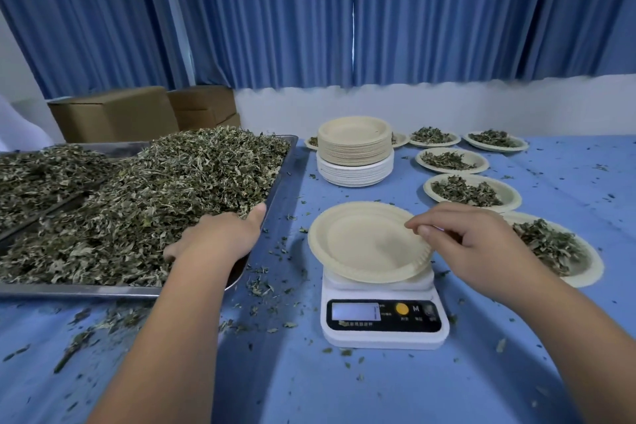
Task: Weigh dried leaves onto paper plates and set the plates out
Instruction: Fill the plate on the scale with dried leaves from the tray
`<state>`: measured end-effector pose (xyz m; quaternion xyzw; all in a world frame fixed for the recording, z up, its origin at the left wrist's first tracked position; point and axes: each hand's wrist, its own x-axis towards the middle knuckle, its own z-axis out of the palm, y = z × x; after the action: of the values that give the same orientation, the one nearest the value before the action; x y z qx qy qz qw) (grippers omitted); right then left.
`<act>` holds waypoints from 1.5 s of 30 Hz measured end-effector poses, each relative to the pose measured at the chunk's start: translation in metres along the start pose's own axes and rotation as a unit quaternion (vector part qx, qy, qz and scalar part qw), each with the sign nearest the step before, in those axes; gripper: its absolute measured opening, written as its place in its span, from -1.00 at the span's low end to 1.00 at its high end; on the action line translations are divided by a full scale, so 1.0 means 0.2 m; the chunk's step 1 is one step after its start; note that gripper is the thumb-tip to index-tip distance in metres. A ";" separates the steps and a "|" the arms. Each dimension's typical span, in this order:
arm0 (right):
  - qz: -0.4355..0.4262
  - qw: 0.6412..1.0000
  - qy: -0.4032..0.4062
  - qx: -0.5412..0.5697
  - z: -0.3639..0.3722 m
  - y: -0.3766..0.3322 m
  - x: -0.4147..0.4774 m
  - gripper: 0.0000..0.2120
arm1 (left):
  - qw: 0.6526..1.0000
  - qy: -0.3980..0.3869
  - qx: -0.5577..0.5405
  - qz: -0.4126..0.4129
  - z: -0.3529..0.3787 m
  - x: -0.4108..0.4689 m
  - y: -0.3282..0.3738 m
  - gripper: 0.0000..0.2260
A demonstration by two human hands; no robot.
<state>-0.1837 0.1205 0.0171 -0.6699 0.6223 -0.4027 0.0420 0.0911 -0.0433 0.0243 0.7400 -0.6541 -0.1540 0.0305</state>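
Both hands reach out over the blue counter [378, 389], well apart, with one white digital scale [382, 320] between them. One empty plate [368, 241] sits on the scale, overhanging its platform. The right hand [471, 244] has its fingers curled, and thumb and forefinger pinch that plate's right rim. The left hand [220, 234] is pushed into the heap of dried leaves [137, 203] at the near right corner of a steel tray [285, 162]. Its thumb lies out along the tray's edge and its fingers are buried in the leaves, so I cannot tell whether they grip any. Seven filled plates [471, 193] stand to the right and behind. Three run back from just beside the right hand and four form a far row, two of those partly hidden behind the single stack of plates [354, 148], beige ones on white ones. Loose leaf crumbs litter the counter around the tray and scale. Two cardboard boxes [113, 117] stand behind the tray, under blue curtains [275, 10].
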 end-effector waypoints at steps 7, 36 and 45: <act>0.004 1.000 0.014 0.002 0.00 -0.01 -0.01 -0.83 | 0.999 -0.052 0.005 0.003 0.02 -0.05 0.05 -0.20; 0.374 0.838 -0.393 0.057 -0.11 0.00 -0.06 -0.67 | 0.997 -0.073 -0.014 0.038 0.06 -0.11 0.03 -0.17; 0.405 0.891 -0.112 0.169 -0.04 0.01 0.01 -0.54 | 0.989 0.061 0.069 0.114 0.13 -0.22 -0.09 -0.46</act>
<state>-0.1893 0.1224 0.0215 -0.3831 0.7532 -0.3724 0.3837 0.0981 0.0072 0.0038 0.6693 -0.7398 -0.0582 0.0366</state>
